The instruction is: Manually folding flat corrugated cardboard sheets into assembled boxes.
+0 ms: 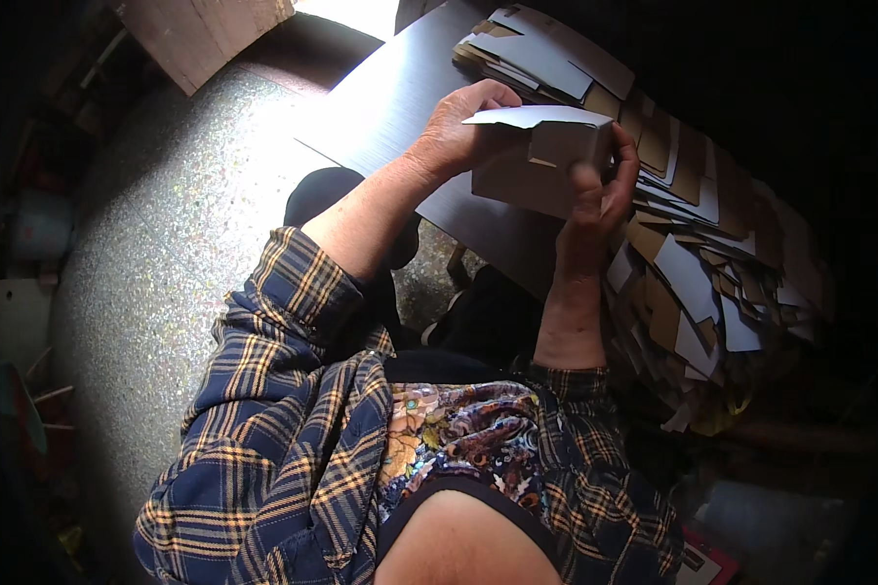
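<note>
Upper centre of frame: left hand (463, 127) grips white box (522, 183), right hand (605, 190) holds its right end; square corners, crease flap (559, 143) gently.

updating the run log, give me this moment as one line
left hand: at box's left end; right hand: holding right end; box: pale, flap open; beside: cardboard pile

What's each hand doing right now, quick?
Left hand: holding the white box at its left side, grip partly hidden.
Right hand: holding the same box's right end.
</note>
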Motion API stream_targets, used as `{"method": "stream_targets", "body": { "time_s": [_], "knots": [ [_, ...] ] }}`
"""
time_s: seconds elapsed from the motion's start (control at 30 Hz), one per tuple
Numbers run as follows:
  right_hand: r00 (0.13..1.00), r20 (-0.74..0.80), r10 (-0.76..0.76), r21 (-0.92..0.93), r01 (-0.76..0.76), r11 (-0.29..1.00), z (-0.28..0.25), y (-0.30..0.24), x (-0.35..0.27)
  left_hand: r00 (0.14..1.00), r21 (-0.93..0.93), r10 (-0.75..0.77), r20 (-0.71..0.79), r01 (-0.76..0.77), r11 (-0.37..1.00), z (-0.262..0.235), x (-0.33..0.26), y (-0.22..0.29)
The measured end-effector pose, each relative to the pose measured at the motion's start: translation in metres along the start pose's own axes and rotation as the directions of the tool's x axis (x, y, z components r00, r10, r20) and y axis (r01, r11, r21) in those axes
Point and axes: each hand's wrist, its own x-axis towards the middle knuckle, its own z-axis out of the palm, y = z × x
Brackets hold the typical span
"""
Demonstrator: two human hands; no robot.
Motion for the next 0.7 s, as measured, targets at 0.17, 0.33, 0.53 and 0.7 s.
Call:
{"method": "stream_targets", "body": {
  "time_s": [0.17,0.33,0.53,0.7],
  "knots": [
    [0.999,-0.024,0.033,0.032,-0.032,0.999,0.001,-0.003,0.004,0.996,-0.211,-0.083,0.038,0.090,0.973,0.001,0.000,0.004],
    [0.994,-0.055,0.094,0.127,-0.087,0.988,-0.001,-0.007,0.010,0.980,-0.425,-0.084,0.179,0.154,0.892,0.002,-0.004,0.015],
    [0.994,-0.025,0.104,0.150,-0.099,0.984,0.007,-0.005,0.004,0.980,-0.447,-0.166,0.110,0.197,0.873,0.005,-0.004,0.015],
    [1.000,-0.025,-0.001,0.029,0.002,1.000,0.007,0.006,0.004,0.985,-0.444,-0.169,0.041,0.170,0.880,0.009,0.001,0.007]
  ]
}}
